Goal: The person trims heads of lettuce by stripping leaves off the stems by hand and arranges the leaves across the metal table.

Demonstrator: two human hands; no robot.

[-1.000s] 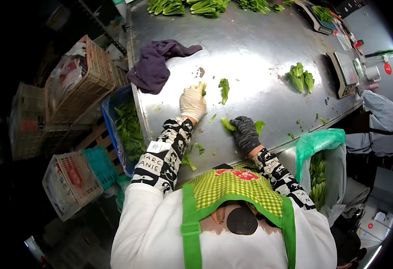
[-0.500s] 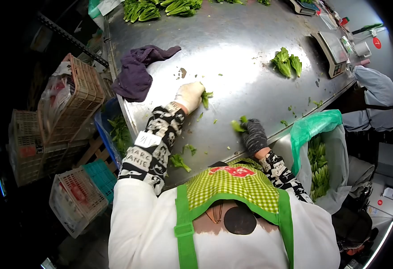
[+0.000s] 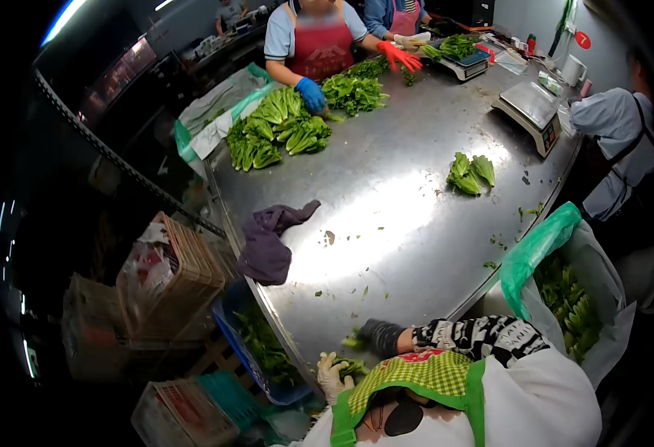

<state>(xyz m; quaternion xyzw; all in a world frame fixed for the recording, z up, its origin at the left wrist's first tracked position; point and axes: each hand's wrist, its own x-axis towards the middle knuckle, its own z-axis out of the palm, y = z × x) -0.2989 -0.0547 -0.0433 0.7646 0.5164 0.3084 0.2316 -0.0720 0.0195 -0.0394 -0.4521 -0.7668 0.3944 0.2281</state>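
Observation:
Near the table's front left corner, my left hand (image 3: pixel 332 377), in a pale glove, has its fingers curled round some green leaves (image 3: pixel 353 367). My right hand (image 3: pixel 382 337), in a dark grey glove, is just above and to the right of it, blurred, beside a leafy scrap (image 3: pixel 354 340); its fingers are smeared by motion. A purple cloth (image 3: pixel 267 244) lies at the table's left edge. Small leaf bits are scattered on the metal table (image 3: pixel 386 253). Two small lettuce heads (image 3: pixel 464 174) lie towards the right.
Blue bin (image 3: pixel 256 357) of leaves at the left edge; green-rimmed bag (image 3: pixel 524 272) of greens at right. Crates (image 3: pixel 174 279) stand left. Lettuce piles (image 3: pixel 275 127), a scale (image 3: pixel 532 108) and co-workers, one with a blue-gloved hand (image 3: pixel 311 95), are round the far side and right.
The view has tilted up, showing co-workers across the table. My left hand has drawn back to the near left corner, and my right hand has moved left to join it beside the leaves.

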